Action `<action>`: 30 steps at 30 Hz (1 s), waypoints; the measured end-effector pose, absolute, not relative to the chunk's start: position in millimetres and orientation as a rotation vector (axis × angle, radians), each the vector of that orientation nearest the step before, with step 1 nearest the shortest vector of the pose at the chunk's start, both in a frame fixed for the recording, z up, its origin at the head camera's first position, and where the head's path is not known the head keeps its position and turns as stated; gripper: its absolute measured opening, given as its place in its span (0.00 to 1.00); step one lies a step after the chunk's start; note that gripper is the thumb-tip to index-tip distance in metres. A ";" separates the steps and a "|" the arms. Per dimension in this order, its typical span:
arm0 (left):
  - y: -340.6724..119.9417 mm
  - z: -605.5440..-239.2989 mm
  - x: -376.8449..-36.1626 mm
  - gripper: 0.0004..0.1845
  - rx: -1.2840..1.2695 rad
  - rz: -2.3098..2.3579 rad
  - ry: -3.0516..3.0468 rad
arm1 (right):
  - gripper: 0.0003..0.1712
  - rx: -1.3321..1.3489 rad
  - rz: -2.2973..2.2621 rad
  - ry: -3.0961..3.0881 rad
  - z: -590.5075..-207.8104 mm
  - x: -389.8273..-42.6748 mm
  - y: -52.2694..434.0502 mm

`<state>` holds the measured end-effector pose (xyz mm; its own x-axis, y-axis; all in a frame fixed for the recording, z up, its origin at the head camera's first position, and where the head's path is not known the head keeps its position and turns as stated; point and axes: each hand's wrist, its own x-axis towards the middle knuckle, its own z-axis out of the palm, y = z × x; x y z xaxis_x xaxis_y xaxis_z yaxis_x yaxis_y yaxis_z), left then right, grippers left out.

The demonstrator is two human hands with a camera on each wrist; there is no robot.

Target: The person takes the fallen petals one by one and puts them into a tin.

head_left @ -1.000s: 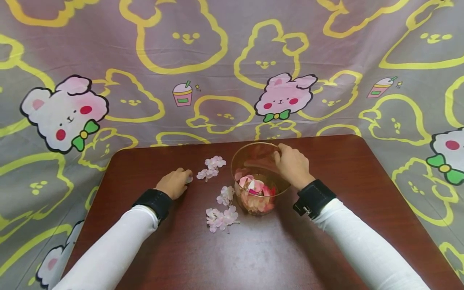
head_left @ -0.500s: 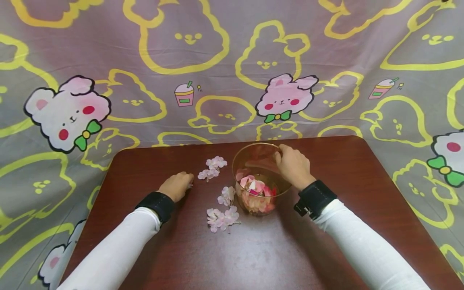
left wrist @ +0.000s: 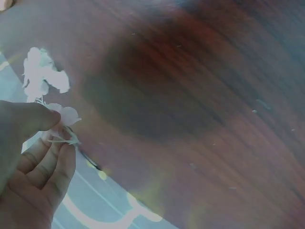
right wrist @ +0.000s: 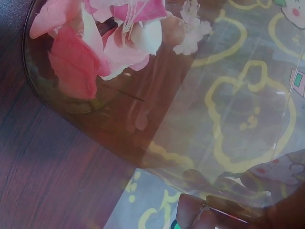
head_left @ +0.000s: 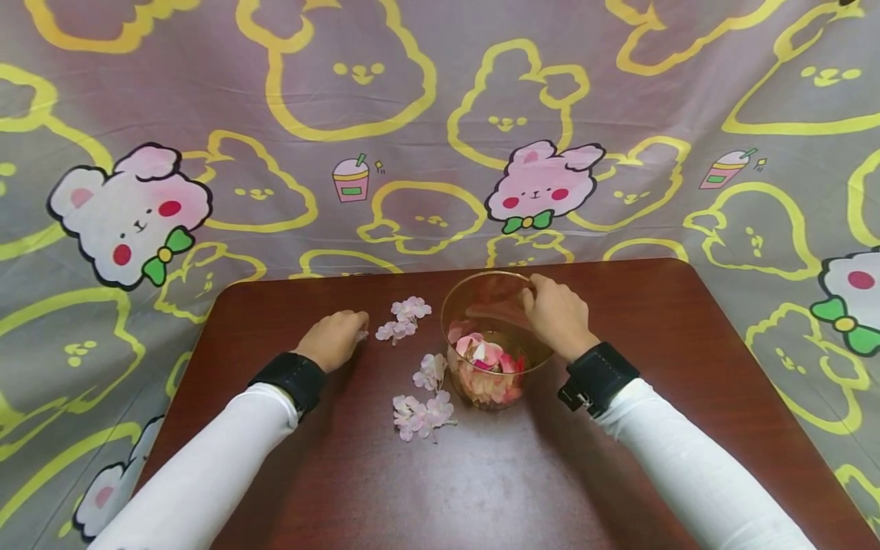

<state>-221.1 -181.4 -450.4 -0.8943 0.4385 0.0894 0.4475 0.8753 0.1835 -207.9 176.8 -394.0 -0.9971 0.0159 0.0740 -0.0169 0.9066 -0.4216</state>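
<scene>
Between thumb and fingertips my left hand (head_left: 333,340) pinches a small pale pink flower sprig (left wrist: 69,115), whose thin stem pokes out past the fingers in the left wrist view. The hand is low over the table's left half, left of a pale pink blossom sprig (head_left: 411,308). My right hand (head_left: 558,315) grips the far right rim of a clear amber glass bowl (head_left: 491,296), thumb and fingers on either side of the glass. Pink and red petals (head_left: 484,353) lie in the bottom of the bowl.
Two more pale blossom sprigs lie left of the bowl: one blossom sprig (head_left: 429,372) close beside it, another blossom sprig (head_left: 421,415) nearer the front. The brown wooden table (head_left: 440,489) meets a cartoon-print curtain (head_left: 426,153) at its back edge.
My left hand dips slightly toward me, then comes back up a little toward the far side, the sprig still at its fingertips. The right hand and the bowl stay in place.
</scene>
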 end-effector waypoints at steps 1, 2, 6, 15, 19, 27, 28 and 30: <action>-180.8 -448.6 -221.6 0.04 -0.710 -0.315 -2.992 | 0.13 0.000 0.662 -2.993 -394.3 -208.1 176.9; -180.5 -446.7 -222.1 0.04 -0.711 -0.321 -2.984 | 0.13 0.000 0.663 -2.992 -394.5 -208.2 177.1; -179.3 -439.1 -223.7 0.06 -0.736 -0.345 -2.940 | 0.13 0.005 0.660 -2.990 -394.1 -208.0 177.4; -174.9 -425.4 -222.2 0.08 -0.785 -0.365 -2.899 | 0.13 0.001 0.652 -2.988 -394.3 -208.4 177.1; -169.0 -419.2 -218.1 0.09 -0.821 -0.364 -2.910 | 0.13 0.007 0.649 -2.986 -394.5 -208.8 177.7; -157.4 -410.0 -215.1 0.07 -0.876 -0.404 -2.844 | 0.13 0.005 0.652 -2.992 -394.2 -208.3 177.4; -156.4 -408.6 -215.4 0.06 -0.877 -0.415 -2.833 | 0.13 0.003 0.652 -2.992 -394.3 -208.3 177.3; -154.7 -405.6 -215.7 0.06 -0.879 -0.439 -2.817 | 0.13 -0.001 0.650 -2.994 -394.4 -208.4 177.3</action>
<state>-215.7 -154.7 -405.6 -0.8152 0.5295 0.2347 0.5758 0.7846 0.2300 -208.4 177.3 -394.4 -0.9970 0.0172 0.0757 -0.0158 0.9100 -0.4143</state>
